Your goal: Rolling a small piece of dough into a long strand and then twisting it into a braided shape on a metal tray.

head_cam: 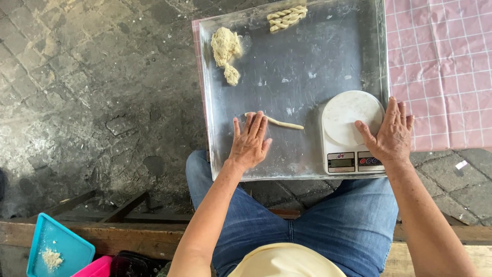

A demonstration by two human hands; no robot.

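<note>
- The left hand (249, 139) lies flat, fingers spread, pressing one end of a thin pale dough rope (282, 123) on a square shiny metal tray (307, 66).
- The right hand (390, 134) rests open against the edge of a white round-topped kitchen scale (350, 128) at the tray's near right corner.
- A crumbly beige dough lump (225, 48) and braided dough pieces (287, 17) sit at the tray's far side.

The left hand (249, 142) hides the dough rope's (281, 123) end (scale readout unreadable).
</note>
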